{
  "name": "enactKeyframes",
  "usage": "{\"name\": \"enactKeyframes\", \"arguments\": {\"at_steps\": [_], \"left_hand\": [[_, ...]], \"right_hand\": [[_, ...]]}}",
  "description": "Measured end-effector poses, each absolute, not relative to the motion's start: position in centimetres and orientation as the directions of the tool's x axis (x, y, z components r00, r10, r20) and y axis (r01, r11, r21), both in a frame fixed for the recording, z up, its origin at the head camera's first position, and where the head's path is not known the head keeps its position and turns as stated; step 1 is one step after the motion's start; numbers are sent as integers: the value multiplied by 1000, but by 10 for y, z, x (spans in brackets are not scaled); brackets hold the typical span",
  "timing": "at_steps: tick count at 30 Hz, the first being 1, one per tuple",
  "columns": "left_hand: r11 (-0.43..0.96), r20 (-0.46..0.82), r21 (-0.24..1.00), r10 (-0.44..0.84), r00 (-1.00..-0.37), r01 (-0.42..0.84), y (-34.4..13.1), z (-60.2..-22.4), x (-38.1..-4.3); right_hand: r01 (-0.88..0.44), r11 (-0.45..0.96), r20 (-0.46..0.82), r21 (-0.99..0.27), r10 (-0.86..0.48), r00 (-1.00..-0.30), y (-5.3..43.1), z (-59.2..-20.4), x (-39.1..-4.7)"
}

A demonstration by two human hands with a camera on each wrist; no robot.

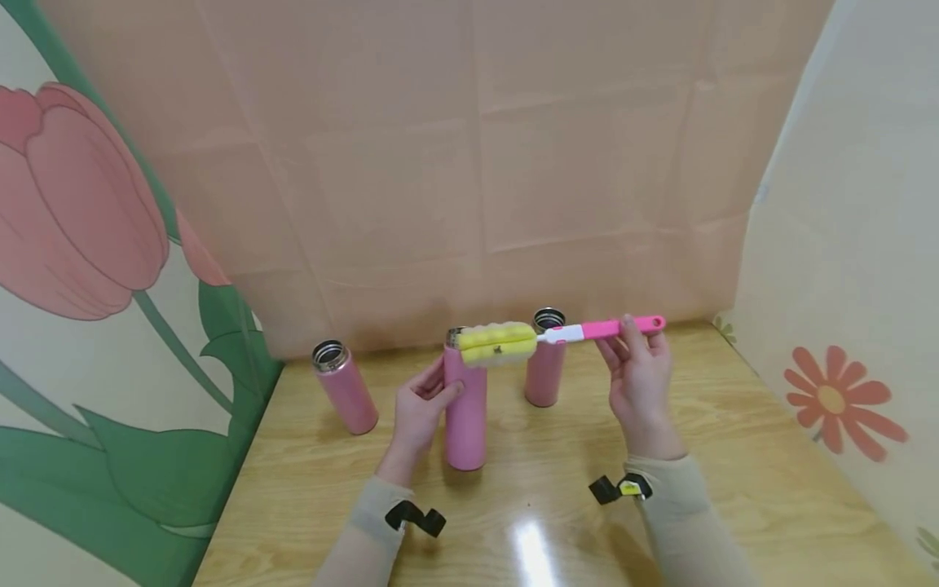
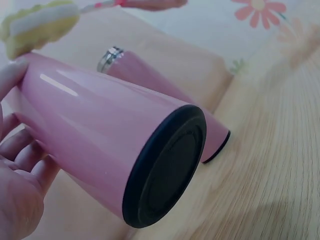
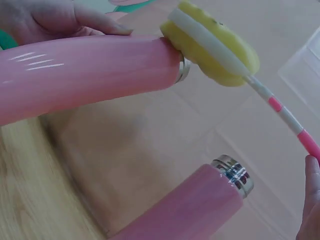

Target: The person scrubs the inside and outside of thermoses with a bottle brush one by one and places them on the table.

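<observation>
My left hand (image 1: 421,408) grips a pink bottle (image 1: 465,428) round its upper body. The bottle has a metal neck, and its black base (image 2: 167,170) shows in the left wrist view, raised off the table. My right hand (image 1: 641,381) holds a bottle brush by its pink handle (image 1: 603,328), thumb and fingers pinched round it. The brush lies nearly level, with its yellow and white sponge head (image 1: 499,346) right at the bottle's mouth and overlapping the neck in the head view. In the right wrist view the sponge (image 3: 215,45) is outside the bottle, against the rim.
Two more pink bottles without lids stand on the wooden table (image 1: 293,505), one at the left (image 1: 350,398) and one behind on the right (image 1: 544,377). A plain peach sheet (image 1: 469,179) hangs at the back. Flower-printed walls flank both sides.
</observation>
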State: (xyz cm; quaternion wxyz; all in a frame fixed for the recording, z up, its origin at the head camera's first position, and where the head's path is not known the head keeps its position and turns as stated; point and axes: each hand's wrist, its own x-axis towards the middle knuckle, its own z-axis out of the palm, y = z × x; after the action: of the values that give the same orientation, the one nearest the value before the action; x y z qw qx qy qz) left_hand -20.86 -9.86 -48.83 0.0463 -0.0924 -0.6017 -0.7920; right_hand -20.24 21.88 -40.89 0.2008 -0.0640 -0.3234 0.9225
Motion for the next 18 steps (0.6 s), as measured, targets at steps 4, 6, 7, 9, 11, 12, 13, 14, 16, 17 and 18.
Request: {"name": "enactKeyframes", "arguments": {"at_steps": [4, 6, 7, 9, 11, 12, 13, 14, 16, 17, 18], "left_hand": [[-295, 208, 937, 36, -977, 189, -96, -487, -208], [-307, 210, 933, 37, -977, 188, -95, -487, -208], [-313, 208, 931, 38, -977, 186, -95, -486, -208], [-322, 204, 929, 39, -978, 181, -93, -485, -207], [-328, 197, 929, 44, -979, 172, -92, -483, -207], [-333, 193, 928, 45, -980, 167, -92, -482, -207], [-335, 189, 928, 48, -981, 163, -92, -482, -206], [-332, 187, 930, 52, -981, 160, -91, -481, -206], [-329, 181, 932, 56, -982, 153, -90, -481, -206], [-328, 177, 933, 57, -982, 149, -90, -481, -207], [-327, 173, 934, 58, -983, 145, -89, -482, -206]], "right_hand": [[-320, -729, -13, -605, 411, -911, 217, -415, -203], [-313, -735, -23, -602, 408, -913, 217, -418, -203], [-311, -734, -27, -604, 409, -912, 217, -419, -203], [-303, -739, -36, -601, 405, -914, 217, -422, -202], [-298, -738, -41, -605, 403, -914, 217, -424, -202], [-296, -736, -41, -608, 401, -915, 217, -425, -202], [-295, -743, -40, -601, 396, -917, 218, -426, -202], [-295, -749, -40, -594, 394, -918, 218, -427, -202], [-298, -758, -41, -580, 393, -919, 218, -429, -202], [-298, -766, -44, -570, 390, -920, 218, -431, -202], [-296, -769, -48, -566, 389, -920, 218, -432, -202]]}}
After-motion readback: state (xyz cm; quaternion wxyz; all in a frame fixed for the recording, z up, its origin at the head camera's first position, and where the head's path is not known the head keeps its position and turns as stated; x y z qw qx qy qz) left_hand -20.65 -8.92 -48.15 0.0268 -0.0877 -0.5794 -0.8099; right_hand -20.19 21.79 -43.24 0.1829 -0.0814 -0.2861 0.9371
